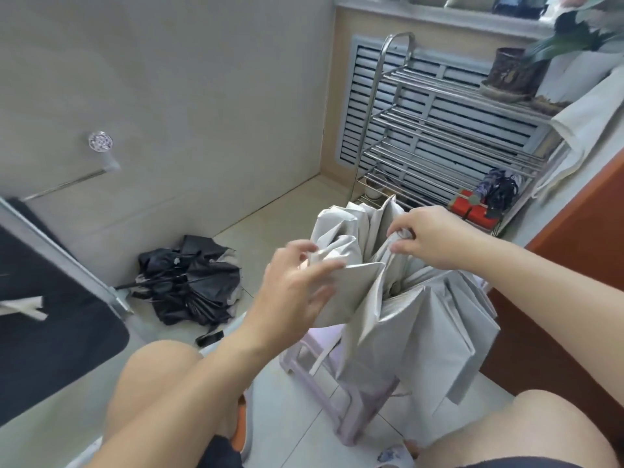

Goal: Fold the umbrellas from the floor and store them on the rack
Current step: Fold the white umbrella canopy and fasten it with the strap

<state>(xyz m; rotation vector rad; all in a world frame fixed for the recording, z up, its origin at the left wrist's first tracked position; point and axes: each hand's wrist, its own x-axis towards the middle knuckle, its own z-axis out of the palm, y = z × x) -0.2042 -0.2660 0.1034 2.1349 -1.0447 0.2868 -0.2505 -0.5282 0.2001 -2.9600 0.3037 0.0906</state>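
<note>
A grey umbrella (415, 319) stands half collapsed in front of me, its panels bunched in loose pleats above a pale plastic stool (351, 410). My left hand (293, 292) holds one flat grey panel, fingers spread along it. My right hand (429, 238) pinches a fold of the canopy near the top. A black umbrella (192, 282) lies crumpled on the floor by the wall at the left. The steel rack (439, 130) stands at the back; a folded dark umbrella (499, 190) lies on its lower shelf.
A red box (472, 211) sits beside the folded umbrella on the rack. A potted plant (513, 72) stands on the top shelf. A wooden cabinet (574, 265) is close on the right, a dark panel (50, 315) on the left. My knees frame the stool.
</note>
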